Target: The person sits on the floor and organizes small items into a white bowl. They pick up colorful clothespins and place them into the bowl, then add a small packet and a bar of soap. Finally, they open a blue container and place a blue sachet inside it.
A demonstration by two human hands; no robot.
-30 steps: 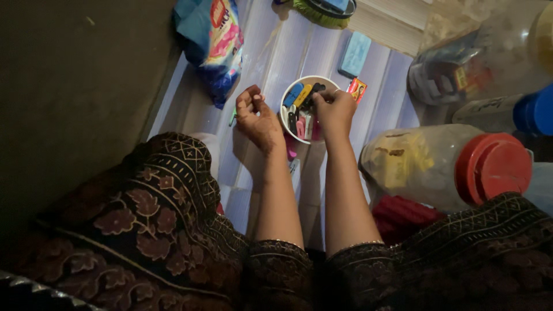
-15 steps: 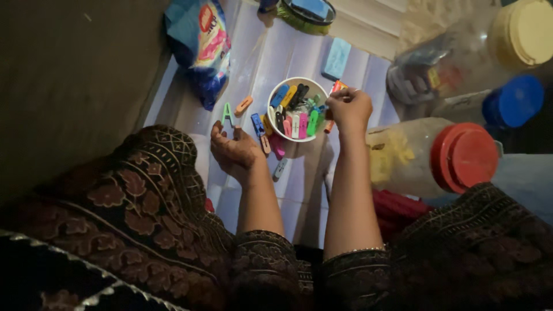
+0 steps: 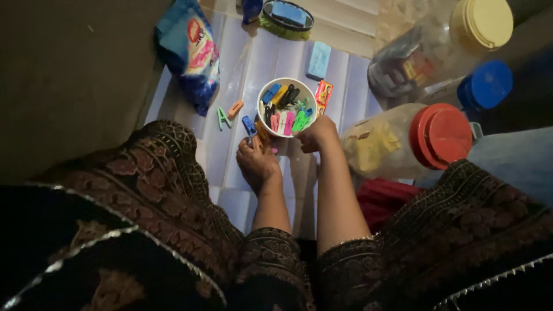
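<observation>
A white bowl (image 3: pixel 261 98) full of coloured clothes pegs stands on the pale ribbed floor. My left hand (image 3: pixel 257 162) lies palm down just below the bowl. Its fingertips rest on loose pegs by the near rim, next to a blue peg (image 3: pixel 249 125); whether it grips one is hidden. My right hand (image 3: pixel 316 135) is curled into a fist against the bowl's lower right side, and nothing shows in it. A green peg (image 3: pixel 223 118) and an orange peg (image 3: pixel 235 109) lie further left on the floor.
A blue snack packet (image 3: pixel 190 52) lies at the upper left, and a brush (image 3: pixel 286 17), a blue block (image 3: pixel 318 60) and a small red box (image 3: pixel 323 92) lie beyond the bowl. Plastic jars with red (image 3: pixel 440 135), blue (image 3: pixel 487 85) and yellow (image 3: pixel 487 23) lids crowd the right.
My left hand moved right, from beside the green peg to the pegs under the bowl. My right hand dropped from the bowl's right rim to its near side and closed.
</observation>
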